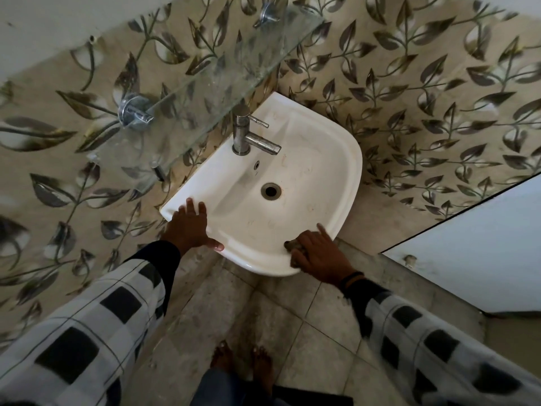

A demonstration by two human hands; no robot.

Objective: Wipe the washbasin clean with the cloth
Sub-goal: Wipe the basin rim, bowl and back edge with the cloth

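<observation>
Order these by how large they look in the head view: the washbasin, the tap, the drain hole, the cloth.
1. washbasin, clearly largest
2. tap
3. drain hole and cloth: not ranked, since the right hand covers most of the cloth

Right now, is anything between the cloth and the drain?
Nothing visible. The right hand holds the cloth on the front rim of the washbasin; bare bowl lies between it and the drain. The tap stands farther back; the left hand rests aside.

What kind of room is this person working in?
Most likely a small bathroom: a white washbasin with a metal tap is fixed against leaf-patterned wall tiles, below a glass shelf, over a tiled floor.
</observation>
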